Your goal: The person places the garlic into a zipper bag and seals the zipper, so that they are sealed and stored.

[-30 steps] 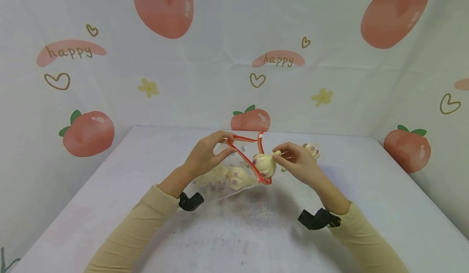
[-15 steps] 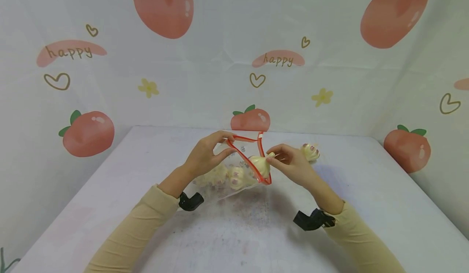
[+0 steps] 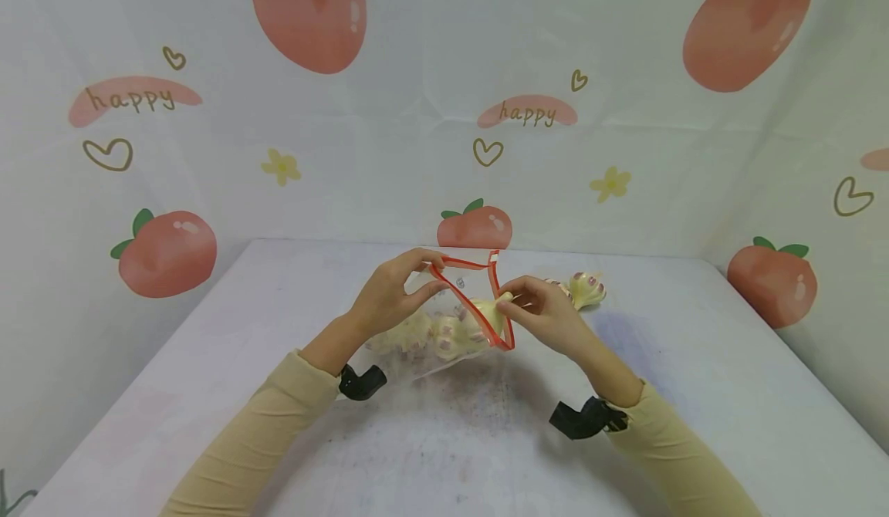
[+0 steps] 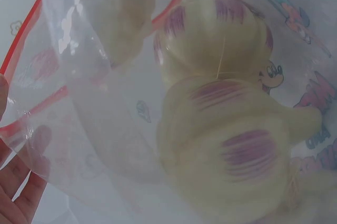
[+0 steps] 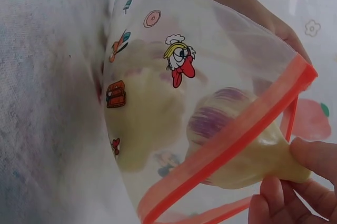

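Since the earlier frame, the garlic bulb has slid further into the mouth of the red-rimmed bag, its stem pinched by the right hand while the left grips the rim, so bagging seems underway, probably calling for release inside.

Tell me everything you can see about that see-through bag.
The bag looks like thin, cloudy plastic, printed with small cartoon figures. It is tilted sideways, its red-edged mouth gaping toward the right hand, which holds a garlic bulb partway through. The left hand holds the rim; more bulbs lie inside.
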{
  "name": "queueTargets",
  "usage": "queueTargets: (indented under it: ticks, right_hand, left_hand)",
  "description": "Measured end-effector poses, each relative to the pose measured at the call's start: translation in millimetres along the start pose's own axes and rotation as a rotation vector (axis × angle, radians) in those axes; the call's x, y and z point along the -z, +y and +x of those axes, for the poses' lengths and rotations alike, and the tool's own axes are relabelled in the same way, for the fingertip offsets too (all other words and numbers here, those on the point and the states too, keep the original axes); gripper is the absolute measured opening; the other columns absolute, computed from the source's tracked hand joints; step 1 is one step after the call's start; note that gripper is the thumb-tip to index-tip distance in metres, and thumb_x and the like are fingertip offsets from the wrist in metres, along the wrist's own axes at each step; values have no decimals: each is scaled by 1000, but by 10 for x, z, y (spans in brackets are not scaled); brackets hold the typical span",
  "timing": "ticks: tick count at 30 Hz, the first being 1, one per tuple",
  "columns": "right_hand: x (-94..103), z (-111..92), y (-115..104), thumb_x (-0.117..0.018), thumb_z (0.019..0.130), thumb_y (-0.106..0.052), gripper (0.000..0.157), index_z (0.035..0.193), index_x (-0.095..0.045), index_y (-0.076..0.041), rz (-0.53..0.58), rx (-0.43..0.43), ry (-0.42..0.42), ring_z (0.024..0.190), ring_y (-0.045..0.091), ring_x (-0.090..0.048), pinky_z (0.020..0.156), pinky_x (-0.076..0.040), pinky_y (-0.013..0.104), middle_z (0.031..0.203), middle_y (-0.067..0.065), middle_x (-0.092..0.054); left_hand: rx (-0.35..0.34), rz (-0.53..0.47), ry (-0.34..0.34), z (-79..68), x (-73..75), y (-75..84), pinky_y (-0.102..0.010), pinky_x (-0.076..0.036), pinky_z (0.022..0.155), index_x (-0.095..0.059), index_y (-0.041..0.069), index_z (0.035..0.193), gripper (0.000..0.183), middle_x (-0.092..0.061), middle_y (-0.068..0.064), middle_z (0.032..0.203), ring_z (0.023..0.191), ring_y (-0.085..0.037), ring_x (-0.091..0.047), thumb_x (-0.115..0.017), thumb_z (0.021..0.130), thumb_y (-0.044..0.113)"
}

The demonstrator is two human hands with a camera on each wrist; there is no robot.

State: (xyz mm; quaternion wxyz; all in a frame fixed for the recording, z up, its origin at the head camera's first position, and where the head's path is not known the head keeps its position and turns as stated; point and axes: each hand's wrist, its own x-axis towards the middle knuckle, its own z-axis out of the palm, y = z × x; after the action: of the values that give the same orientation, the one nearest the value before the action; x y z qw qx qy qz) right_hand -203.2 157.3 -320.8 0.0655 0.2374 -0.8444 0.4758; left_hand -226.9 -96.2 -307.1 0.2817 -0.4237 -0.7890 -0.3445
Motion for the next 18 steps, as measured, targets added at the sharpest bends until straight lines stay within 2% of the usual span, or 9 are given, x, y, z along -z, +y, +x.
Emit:
queueTargets:
  ticks: [7, 18]
  right_hand:
    - [-45, 12, -17, -66, 86, -11, 19, 101, -63, 1, 1, 1, -11, 84, 16, -66, 74, -54, 19, 90, 13, -67]
    - [-109, 31, -50, -65, 86, -7, 18, 101, -62, 3, 73, 25, -44, 82, 8, -64, 76, -54, 20, 92, 17, -66]
  left_hand:
    - [3, -2, 1, 0, 4, 3, -35, -55, 83, -58, 2, 101, 28, -65, -9, 95, 92, -24, -66, -73, 79, 8]
    - [19, 5, -11, 2, 29, 33, -36, -55, 84, -57, 3, 102, 28, -65, -10, 97, 93, -25, -66, -73, 80, 10]
